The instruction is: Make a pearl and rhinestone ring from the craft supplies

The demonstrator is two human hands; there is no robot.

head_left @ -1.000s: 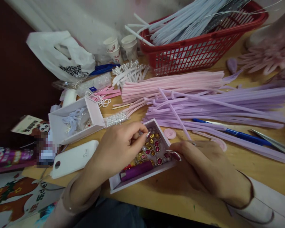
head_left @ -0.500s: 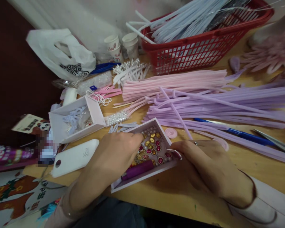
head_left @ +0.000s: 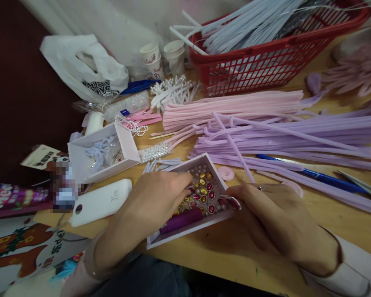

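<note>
My left hand [head_left: 162, 196] reaches over the near, small white box [head_left: 188, 227] with its fingers bent together down among the beads; the fingertips are hidden. Inside the box lie red gems [head_left: 211, 208], gold gems [head_left: 203, 192], grey pearl beads and a purple tube [head_left: 182, 220]. At the box's right wall, my right hand [head_left: 275, 216] is closed on a small silver piece with a dark red gem [head_left: 235, 203], pinched between thumb and forefinger. A lilac pipe cleaner [head_left: 239, 154] runs up from behind this hand.
Bundles of pink [head_left: 235, 107] and lilac pipe cleaners [head_left: 284, 136] lie behind the box. A red basket [head_left: 250, 68] stands at the back. Scissors [head_left: 358, 185] and a blue pen [head_left: 330, 180] lie right. Left are a second white box [head_left: 128, 144] and a white power bank [head_left: 103, 202].
The whole view has shifted slightly, so everything sits a little further right. Both hands keep nearly the same pose at the box, and the gem piece stays in my right hand.
</note>
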